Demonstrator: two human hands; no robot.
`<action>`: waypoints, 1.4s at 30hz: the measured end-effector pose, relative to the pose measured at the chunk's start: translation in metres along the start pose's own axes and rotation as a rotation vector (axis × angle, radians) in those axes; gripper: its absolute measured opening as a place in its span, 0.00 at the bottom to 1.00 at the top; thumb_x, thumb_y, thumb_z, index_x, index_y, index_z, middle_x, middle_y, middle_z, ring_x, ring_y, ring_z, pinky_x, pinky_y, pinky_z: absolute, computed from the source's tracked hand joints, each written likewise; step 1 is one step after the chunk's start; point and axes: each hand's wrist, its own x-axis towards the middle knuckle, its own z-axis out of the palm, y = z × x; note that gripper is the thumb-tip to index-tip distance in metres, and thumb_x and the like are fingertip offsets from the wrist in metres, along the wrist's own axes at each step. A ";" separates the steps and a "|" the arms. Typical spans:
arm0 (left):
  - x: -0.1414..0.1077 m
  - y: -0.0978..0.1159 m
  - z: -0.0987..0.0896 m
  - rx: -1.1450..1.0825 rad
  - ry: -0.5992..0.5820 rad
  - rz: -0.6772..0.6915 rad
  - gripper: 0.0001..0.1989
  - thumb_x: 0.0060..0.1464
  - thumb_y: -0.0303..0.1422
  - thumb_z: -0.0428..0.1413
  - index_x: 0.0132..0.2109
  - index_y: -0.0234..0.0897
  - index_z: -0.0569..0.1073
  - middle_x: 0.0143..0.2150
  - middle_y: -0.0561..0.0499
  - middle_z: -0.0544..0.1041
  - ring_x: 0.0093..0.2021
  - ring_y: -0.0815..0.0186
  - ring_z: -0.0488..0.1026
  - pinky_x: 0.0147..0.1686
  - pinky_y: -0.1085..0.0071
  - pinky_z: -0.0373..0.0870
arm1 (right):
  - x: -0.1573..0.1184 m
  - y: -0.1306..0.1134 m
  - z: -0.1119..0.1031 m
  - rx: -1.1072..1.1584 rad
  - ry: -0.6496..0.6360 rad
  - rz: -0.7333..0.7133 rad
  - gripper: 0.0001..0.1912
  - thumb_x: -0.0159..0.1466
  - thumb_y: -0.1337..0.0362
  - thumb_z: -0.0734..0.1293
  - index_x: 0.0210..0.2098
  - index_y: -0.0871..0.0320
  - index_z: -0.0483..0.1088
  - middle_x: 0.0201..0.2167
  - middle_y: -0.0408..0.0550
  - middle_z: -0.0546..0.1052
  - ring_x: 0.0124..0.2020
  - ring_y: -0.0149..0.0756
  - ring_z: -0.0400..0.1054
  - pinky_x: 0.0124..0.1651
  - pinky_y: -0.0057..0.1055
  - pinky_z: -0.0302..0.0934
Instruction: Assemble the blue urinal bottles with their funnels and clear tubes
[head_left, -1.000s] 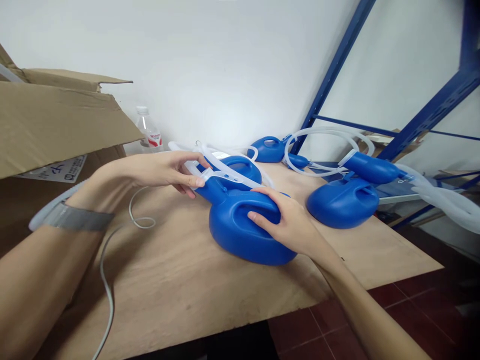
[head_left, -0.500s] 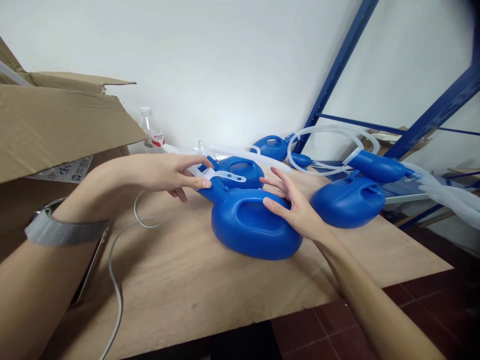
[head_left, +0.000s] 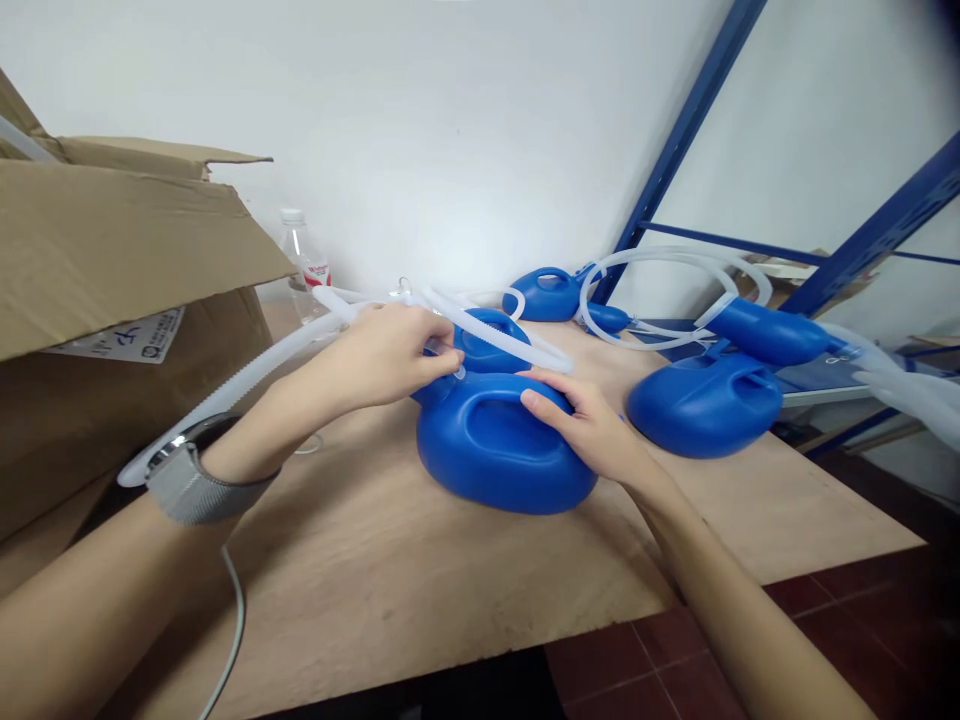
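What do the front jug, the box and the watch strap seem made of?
Front jug: probably plastic, satin-smooth, by its soft highlights.
Box: matt cardboard, by its creased, ragged flap.
Watch strap: likely metal mesh, dull grey, by its fine woven texture.

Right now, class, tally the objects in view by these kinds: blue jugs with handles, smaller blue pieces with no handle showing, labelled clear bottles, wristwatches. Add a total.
Blue jugs with handles: 4 (front jug, jug behind it, far jug, right jug)
Smaller blue pieces: 2
Labelled clear bottle: 1
Wristwatch: 1
Total: 8
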 end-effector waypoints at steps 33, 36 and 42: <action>-0.006 -0.012 -0.026 0.140 -0.277 -0.060 0.11 0.60 0.37 0.53 0.31 0.38 0.74 0.28 0.51 0.75 0.27 0.66 0.67 0.28 0.69 0.59 | 0.012 0.071 -0.053 -0.517 -0.233 -0.169 0.27 0.70 0.46 0.65 0.64 0.51 0.73 0.63 0.56 0.74 0.62 0.55 0.71 0.65 0.52 0.65; -0.006 -0.013 -0.026 0.118 -0.273 -0.061 0.11 0.58 0.36 0.54 0.29 0.39 0.73 0.27 0.51 0.75 0.26 0.66 0.67 0.27 0.70 0.58 | 0.017 0.060 -0.050 -0.476 -0.243 -0.157 0.23 0.70 0.46 0.66 0.55 0.53 0.77 0.57 0.55 0.80 0.58 0.55 0.74 0.64 0.54 0.66; -0.006 -0.012 -0.026 0.089 -0.264 -0.053 0.11 0.58 0.36 0.54 0.28 0.40 0.72 0.26 0.52 0.74 0.25 0.65 0.68 0.28 0.68 0.59 | 0.027 0.005 -0.036 -0.164 -0.107 -0.153 0.20 0.72 0.48 0.64 0.52 0.52 0.79 0.53 0.52 0.82 0.54 0.49 0.77 0.59 0.47 0.71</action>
